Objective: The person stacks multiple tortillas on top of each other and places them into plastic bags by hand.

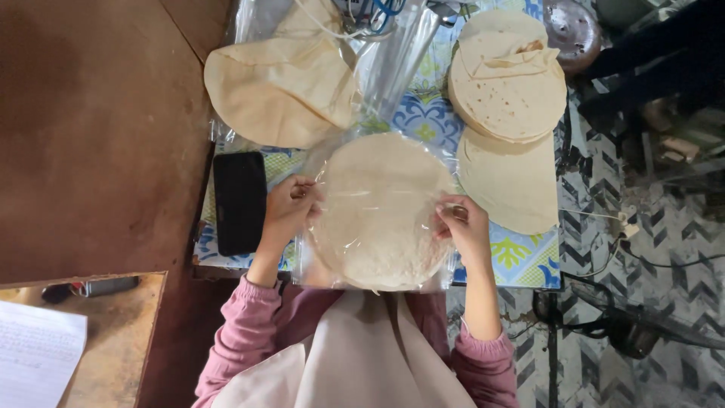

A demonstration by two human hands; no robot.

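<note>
Seen from above: a small bench (529, 261) under a blue, green and white patterned cloth, crowded with flatbreads.

At the near edge, a round, pale stack of flatbreads (381, 211) inside a clear plastic bag (332, 261) — thin, glossy film, creased over the top. Left hand (289, 209) gripping the bag's left side, fingers curled onto the film. Right hand (462, 225) pinching the right rim of the stack through the plastic, fingers bent, thumb on top. Both hands closed on the bag, one at each side.

Just left of the left hand, a black phone (240, 200), flat and rectangular, lying face down or dark on the cloth. Behind it, a large folded flatbread (283, 87), floury and limp, resting on more clear plastic sheeting (396, 60) that runs back across the bench. To the right, a thick stack of round flatbreads (506, 87) with faint brown spots, the top one folded over; a single half-visible flatbread (510, 181) below it, close to the right hand. Nothing lying between the hands and the bagged stack.

Pink sleeves and a light apron at the bottom edge. Brown wooden surface at left, with a sheet of paper (38, 351) at the lower corner. Chevron-patterned floor (664, 242) at right, with cables.
</note>
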